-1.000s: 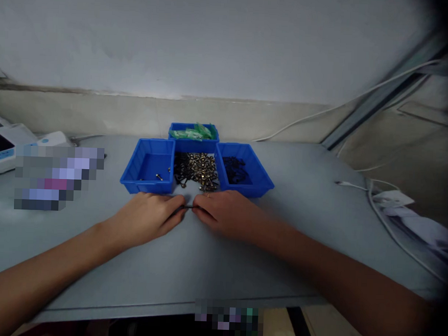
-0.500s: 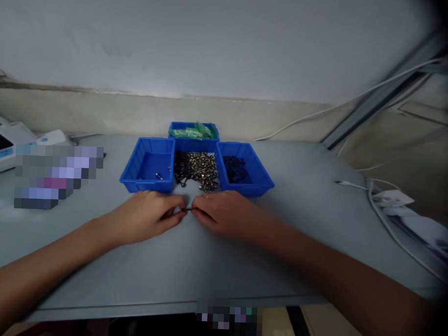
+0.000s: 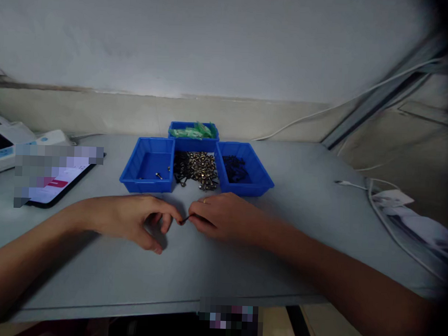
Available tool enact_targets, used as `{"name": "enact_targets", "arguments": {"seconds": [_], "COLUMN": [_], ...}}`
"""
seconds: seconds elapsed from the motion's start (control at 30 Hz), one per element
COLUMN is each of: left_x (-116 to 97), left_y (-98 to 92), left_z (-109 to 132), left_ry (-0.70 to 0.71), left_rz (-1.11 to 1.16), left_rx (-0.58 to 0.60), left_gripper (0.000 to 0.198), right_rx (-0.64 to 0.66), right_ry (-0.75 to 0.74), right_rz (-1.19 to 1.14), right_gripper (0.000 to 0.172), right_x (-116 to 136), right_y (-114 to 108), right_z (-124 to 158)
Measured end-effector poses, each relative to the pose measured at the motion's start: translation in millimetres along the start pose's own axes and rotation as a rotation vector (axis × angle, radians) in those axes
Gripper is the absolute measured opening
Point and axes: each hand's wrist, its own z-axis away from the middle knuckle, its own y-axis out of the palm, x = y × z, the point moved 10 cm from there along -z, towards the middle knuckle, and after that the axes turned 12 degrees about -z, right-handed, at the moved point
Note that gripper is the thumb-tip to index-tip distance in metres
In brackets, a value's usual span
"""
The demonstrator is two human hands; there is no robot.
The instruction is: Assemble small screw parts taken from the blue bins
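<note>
My right hand pinches a thin dark piece between thumb and fingers; its kind is too small to tell. My left hand is open, thumb well apart from the fingers, its index fingertip at the piece's free end. Beyond both hands lies a heap of brassy and dark metal bolts. To its left, a blue bin has a few small bolts inside. On the right side, another blue bin contains small black parts.
A third blue bin with green plastic packets stands behind the heap. A phone lies at left beside a white power strip. White cables run along the table's right side.
My left thumb has let go of the dark piece and swung down, away from the index finger. The right hand keeps its pinch; the piece now tilts slightly.
</note>
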Motion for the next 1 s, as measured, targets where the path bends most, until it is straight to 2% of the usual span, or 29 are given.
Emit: {"name": "enact_targets", "arguments": {"seconds": [0.3, 0.4, 0.5, 0.7, 1.0], "left_x": [-4, -4, -2, -5, -14], "left_y": [-3.9, -4.7, -8.1, -17.2, -25.0], "left_z": [-1, -3, -7, -11, -9], "left_ry": [0.028, 0.014, -0.006, 0.047, 0.043], "left_rz": [-0.033, -0.021, -0.052, -0.149, -0.316], "left_rx": [-0.019, -0.047, -0.121, -0.305, -0.444], "left_gripper": [0.038, 0.031, 0.019, 0.016, 0.007], "right_rx": [0.029, 0.010, -0.012, -0.030, -0.051], "right_ry": [0.004, -0.004, -0.002, 0.022, 0.024], "right_rz": [-0.007, 0.004, 0.015, 0.006, 0.068], "right_gripper": [0.019, 0.019, 0.019, 0.018, 0.015], "right_x": [-1, 0, -2, -6, -8], "right_y": [2, 1, -1, -3, -4], "right_z": [-1, 0, 0, 0, 0]}}
